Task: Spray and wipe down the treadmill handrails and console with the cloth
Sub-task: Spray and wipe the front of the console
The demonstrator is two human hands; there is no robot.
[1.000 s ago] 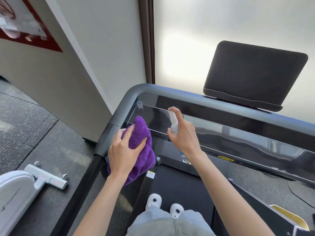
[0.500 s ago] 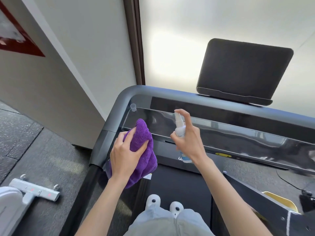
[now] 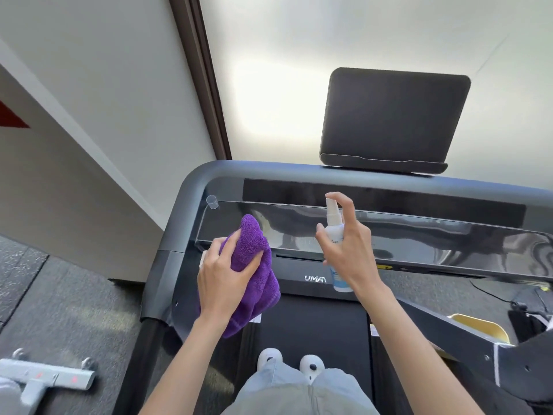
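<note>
The treadmill console [image 3: 389, 232] now sits more in the middle of the view. The right hand [image 3: 351, 250] has slid right along it, fingers wrapped round the spray bottle [image 3: 333, 227], one finger on top, so spraying looks near. The left hand [image 3: 223, 280] still grips the bunched purple cloth [image 3: 254, 265] against the console's left end.

Fuzzy purple terry cloth [image 3: 254, 283]; smooth white plastic spray bottle [image 3: 334, 226]; glossy, reflective clear plastic console shield [image 3: 419, 235]; matt grey rounded handrail [image 3: 191, 187]; matt black rectangular tablet holder [image 3: 392, 118]; rough speckled rubber floor [image 3: 24, 280].
</note>
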